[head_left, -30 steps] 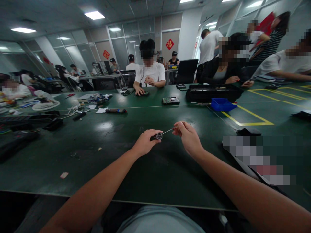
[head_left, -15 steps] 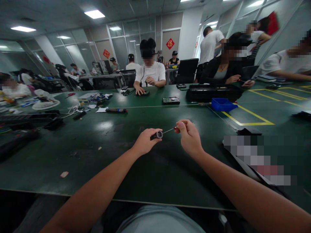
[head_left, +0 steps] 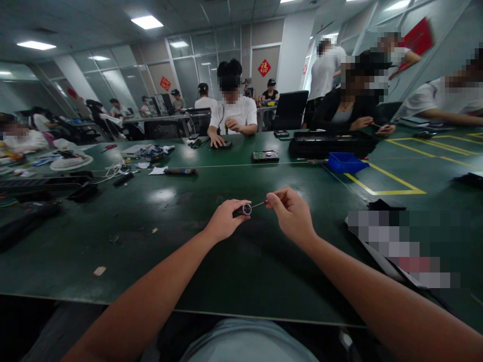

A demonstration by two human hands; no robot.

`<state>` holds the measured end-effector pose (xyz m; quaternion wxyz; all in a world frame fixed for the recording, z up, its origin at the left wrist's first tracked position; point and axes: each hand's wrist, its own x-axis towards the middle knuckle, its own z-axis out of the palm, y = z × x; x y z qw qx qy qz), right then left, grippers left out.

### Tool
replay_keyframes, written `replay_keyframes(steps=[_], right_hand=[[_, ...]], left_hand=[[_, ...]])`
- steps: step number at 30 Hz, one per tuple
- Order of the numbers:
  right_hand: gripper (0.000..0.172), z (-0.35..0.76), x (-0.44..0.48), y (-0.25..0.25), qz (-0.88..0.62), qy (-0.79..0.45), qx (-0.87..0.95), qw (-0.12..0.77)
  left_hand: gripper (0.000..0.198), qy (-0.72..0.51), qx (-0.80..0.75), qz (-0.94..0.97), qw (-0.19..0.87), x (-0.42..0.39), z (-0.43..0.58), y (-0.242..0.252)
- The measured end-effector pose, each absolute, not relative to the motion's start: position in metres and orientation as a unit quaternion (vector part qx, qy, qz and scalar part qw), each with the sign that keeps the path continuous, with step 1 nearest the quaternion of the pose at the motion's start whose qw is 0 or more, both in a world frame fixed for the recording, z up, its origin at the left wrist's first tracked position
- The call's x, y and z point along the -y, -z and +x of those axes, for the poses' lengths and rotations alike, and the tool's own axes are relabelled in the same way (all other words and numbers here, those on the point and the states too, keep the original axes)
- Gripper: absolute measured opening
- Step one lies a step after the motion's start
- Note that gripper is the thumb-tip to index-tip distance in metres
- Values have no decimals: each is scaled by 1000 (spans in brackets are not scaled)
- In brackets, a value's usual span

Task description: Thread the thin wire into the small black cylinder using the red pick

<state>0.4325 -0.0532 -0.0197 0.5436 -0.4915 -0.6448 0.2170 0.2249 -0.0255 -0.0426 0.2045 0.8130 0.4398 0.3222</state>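
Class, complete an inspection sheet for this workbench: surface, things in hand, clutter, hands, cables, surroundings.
Surface: dark green table, glossy, few scraps, yellow tape lines at right.
Things in hand: small round part; thin tool pointed at it.
Clutter: blue bin, black tray, circuit board, white fan.
Hands: left hand pinches the part; right hand grips the tool.
Cables: white cable far left.
Surroundings: other people seated at work; glass partitions.

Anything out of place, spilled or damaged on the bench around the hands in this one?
Nothing major. The left hand holds a small round part and the right hand a thin tool, neither visibly damaged. Only a pale scrap and smaller bits lie loose on the green table.
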Motion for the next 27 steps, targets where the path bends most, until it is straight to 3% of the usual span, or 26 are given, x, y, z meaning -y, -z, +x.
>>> replay_keyframes(steps=[17,27], right_hand=[[30,434,49,15,-548,-195,609,540],[27,433,50,19,-501,-236,621,555]], left_hand=[[43,-334,-433,813,201,25,224,44],[41,-335,-439,809,199,26,224,43]])
